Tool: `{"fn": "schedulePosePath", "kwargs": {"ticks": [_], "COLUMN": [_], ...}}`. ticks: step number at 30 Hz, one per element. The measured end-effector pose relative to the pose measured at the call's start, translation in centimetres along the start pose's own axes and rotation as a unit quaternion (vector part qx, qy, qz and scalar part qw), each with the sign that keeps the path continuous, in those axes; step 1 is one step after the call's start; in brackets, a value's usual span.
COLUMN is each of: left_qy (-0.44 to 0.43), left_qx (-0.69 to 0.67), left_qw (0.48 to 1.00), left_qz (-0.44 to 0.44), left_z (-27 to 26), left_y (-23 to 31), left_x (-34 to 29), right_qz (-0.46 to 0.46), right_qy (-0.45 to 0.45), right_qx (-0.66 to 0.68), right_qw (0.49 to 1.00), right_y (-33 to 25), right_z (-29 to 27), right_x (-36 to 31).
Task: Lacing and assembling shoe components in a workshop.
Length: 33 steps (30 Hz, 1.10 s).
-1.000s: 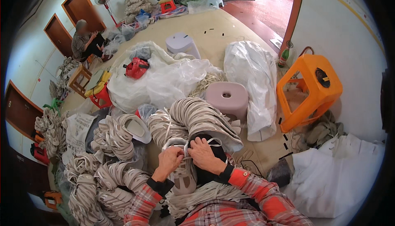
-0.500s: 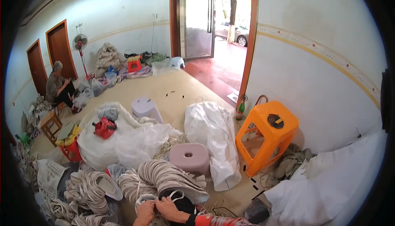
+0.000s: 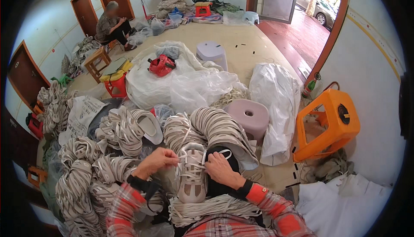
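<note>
a beige shoe [image 3: 192, 181] with brown patches lies in the near middle, toe toward the near side, pale lace [image 3: 194, 166] crisscrossed up its front.

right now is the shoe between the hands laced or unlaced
Laced, at least partly: pale lace crosses the front of the shoe in several rows.

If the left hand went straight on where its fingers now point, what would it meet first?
Most likely the beige shoe, at its laced upper near the opening. The left hand points rightward at it, though depth is hard to judge.
</note>
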State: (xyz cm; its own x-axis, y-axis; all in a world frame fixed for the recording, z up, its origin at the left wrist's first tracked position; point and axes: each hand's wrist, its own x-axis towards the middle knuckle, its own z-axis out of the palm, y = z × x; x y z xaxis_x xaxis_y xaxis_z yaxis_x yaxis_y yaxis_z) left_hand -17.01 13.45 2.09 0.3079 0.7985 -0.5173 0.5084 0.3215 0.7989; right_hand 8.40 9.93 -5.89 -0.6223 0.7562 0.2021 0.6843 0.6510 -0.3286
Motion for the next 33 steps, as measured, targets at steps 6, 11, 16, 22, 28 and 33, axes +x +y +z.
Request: {"fn": "schedulePosePath", "kwargs": {"ticks": [6, 11, 16, 22, 28, 33], "left_qy": [-0.099, 0.071, 0.062, 0.22, 0.222, 0.191], "left_qx": [-0.572, -0.708, -0.697, -0.592, -0.524, -0.207], "left_qw": [0.813, 0.667, 0.611, 0.668, 0.737, 0.956], "left_qz": [0.044, 0.219, 0.369, 0.395, 0.366, 0.083], "left_z": [4.1, -3.1, -13.3, -11.8, -9.2, -1.5], "left_y": [-3.9, -3.6, -3.2, 5.4, 4.1, 1.0], "left_x": [-0.4, -3.3, -4.5, -8.4, -7.0, -2.0], "right_qz": [0.083, -0.066, 0.055, 0.224, 0.054, -0.14], "right_qy": [-0.153, -0.186, -0.099, -0.09, 0.011, -0.108], "right_qx": [0.31, 0.349, 0.386, 0.533, 0.325, 0.305], "right_qw": [0.935, 0.916, 0.916, 0.811, 0.944, 0.936], "right_y": [1.7, 1.8, 4.2, 2.8, -0.5, -5.6], "right_z": [-3.5, -7.2, 0.1, -1.0, 2.4, 0.9], "right_x": [0.1, -1.1, 1.6, 3.9, 5.6, 2.6]}}
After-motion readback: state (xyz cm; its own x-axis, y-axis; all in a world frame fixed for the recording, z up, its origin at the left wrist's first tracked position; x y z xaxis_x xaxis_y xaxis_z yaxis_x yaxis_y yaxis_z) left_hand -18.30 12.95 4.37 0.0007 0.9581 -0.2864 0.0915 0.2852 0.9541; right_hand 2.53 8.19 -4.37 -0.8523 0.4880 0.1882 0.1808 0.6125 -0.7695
